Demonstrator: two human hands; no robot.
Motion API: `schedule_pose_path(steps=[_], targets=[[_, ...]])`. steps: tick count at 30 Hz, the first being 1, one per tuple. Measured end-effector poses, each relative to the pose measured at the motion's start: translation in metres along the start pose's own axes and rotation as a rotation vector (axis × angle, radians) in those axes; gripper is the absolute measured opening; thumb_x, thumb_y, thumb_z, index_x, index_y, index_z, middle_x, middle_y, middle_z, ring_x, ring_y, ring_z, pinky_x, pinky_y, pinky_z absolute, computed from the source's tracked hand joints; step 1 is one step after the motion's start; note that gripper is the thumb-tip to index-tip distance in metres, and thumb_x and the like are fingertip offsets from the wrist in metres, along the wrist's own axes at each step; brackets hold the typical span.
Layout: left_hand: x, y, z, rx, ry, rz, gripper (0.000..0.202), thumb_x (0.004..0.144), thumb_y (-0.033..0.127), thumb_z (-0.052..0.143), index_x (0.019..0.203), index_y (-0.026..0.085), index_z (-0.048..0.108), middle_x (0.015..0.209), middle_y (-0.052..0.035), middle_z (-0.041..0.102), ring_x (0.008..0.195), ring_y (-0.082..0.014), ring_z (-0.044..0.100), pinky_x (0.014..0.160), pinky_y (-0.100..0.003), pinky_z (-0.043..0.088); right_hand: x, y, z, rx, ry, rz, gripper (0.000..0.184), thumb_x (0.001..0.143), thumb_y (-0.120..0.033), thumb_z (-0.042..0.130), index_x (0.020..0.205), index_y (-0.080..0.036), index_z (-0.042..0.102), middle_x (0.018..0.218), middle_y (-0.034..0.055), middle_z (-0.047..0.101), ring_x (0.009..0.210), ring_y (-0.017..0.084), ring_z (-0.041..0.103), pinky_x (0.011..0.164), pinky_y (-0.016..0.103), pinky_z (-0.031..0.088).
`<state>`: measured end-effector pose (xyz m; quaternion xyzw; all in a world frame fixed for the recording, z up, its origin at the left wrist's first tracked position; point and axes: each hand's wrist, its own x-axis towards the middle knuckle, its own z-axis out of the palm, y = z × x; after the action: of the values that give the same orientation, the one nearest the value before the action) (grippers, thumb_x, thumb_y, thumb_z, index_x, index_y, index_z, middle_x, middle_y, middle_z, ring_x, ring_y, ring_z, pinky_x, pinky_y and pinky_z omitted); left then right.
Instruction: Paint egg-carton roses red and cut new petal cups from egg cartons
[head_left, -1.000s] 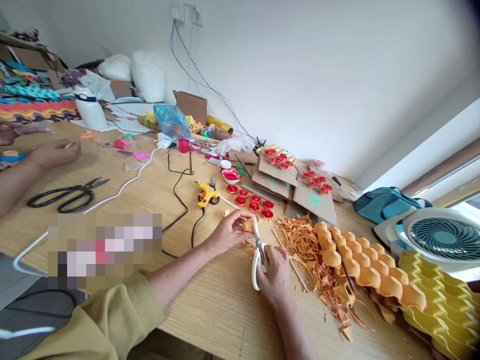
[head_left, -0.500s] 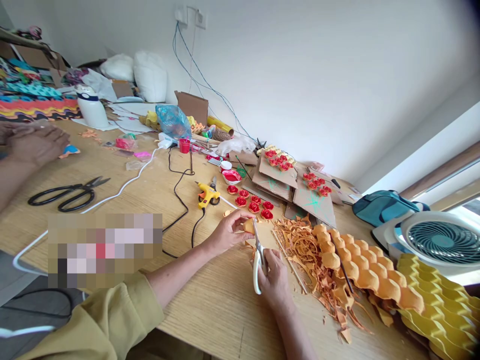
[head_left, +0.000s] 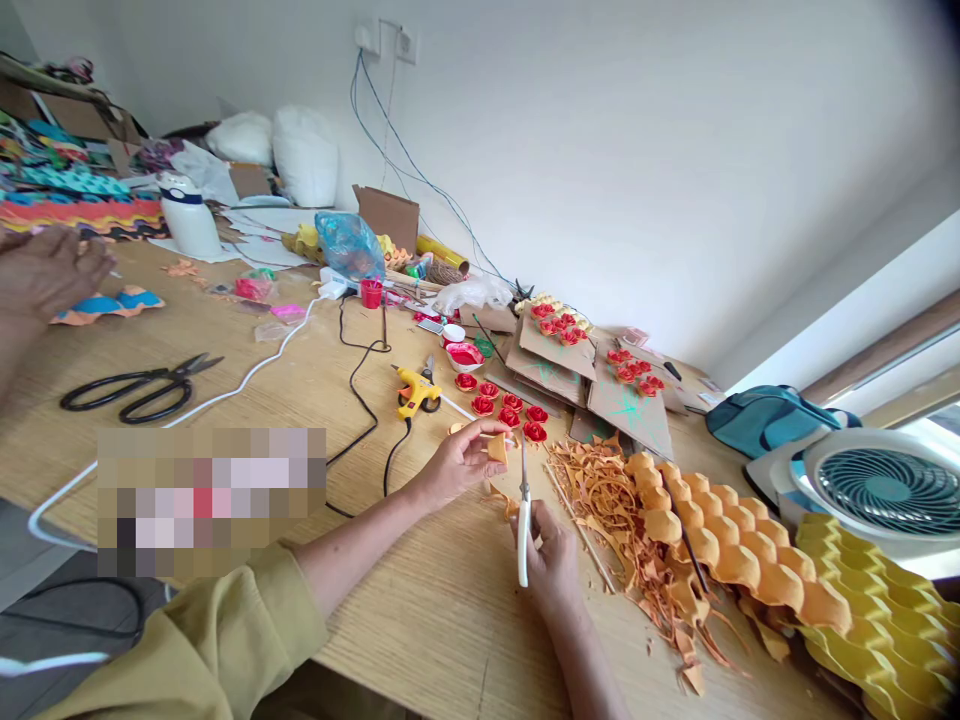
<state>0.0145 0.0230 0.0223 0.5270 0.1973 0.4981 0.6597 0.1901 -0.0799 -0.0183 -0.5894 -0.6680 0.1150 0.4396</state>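
On the table (head_left: 442, 625), by its near edge, our left hand (head_left: 459, 466) pinches a cup (head_left: 496, 448); our right hand (head_left: 553, 552) grips scissors (head_left: 523, 505). We should turn the cup, snipping small.

A craft workshop: a wooden table (head_left: 247, 400) crowded with a glue gun (head_left: 415, 389), paper roses (head_left: 501, 405), cardboard (head_left: 551, 345) and orange scraps (head_left: 600, 490)
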Motion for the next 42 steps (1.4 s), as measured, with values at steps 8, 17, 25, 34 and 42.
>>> schedule_pose_path(steps=[8,17,25,34,42], targets=[[0.003,-0.003,-0.009,-0.407,-0.081,-0.257,0.043,0.083,0.036,0.082,0.121,0.020,0.071,0.116,-0.0105,0.075,0.087,-0.0189,0.075,0.066,-0.022,0.051,0.001,0.003,-0.005,0.012,0.072,-0.008,0.023,0.096,-0.038,0.054,0.078,-0.023,0.057,0.068,-0.0010,0.059,0.065,0.017,0.052,0.063,0.028,0.042],[0.003,-0.001,-0.011,-0.572,-0.122,-0.318,0.040,0.084,0.032,0.080,0.121,0.018,0.072,0.106,-0.0087,0.076,0.076,-0.0150,0.072,0.059,-0.020,0.050,0.000,0.003,-0.006,0.020,0.072,-0.025,0.020,0.097,-0.038,0.055,0.083,-0.023,0.059,0.075,0.0001,0.063,0.071,0.018,0.054,0.068,0.030,0.043],[0.004,-0.005,-0.011,-0.454,-0.133,-0.258,0.043,0.083,0.036,0.083,0.121,0.022,0.071,0.116,-0.0101,0.074,0.092,-0.0223,0.076,0.066,-0.021,0.052,-0.001,0.000,-0.009,-0.062,0.043,-0.099,0.020,0.098,-0.035,0.054,0.081,-0.024,0.054,0.075,-0.0006,0.063,0.073,0.019,0.055,0.073,0.031,0.043],[0.001,-0.004,-0.009,-0.017,-0.029,-0.095,0.052,0.074,0.034,0.090,0.121,0.023,0.071,0.125,-0.0057,0.064,0.089,-0.0125,0.062,0.079,-0.024,0.049,0.003,0.001,-0.014,-0.286,0.058,-0.179,0.022,0.097,-0.033,0.056,0.078,-0.024,0.048,0.070,-0.0038,0.057,0.068,0.017,0.054,0.084,0.035,0.039],[0.003,-0.002,-0.004,0.136,-0.005,-0.021,0.050,0.068,0.033,0.092,0.110,0.018,0.069,0.107,-0.0038,0.065,0.090,-0.0150,0.057,0.079,-0.025,0.048,0.003,-0.005,-0.014,-0.351,0.040,-0.197,0.019,0.096,-0.030,0.056,0.080,-0.024,0.048,0.071,-0.0040,0.060,0.068,0.017,0.058,0.089,0.036,0.037]])
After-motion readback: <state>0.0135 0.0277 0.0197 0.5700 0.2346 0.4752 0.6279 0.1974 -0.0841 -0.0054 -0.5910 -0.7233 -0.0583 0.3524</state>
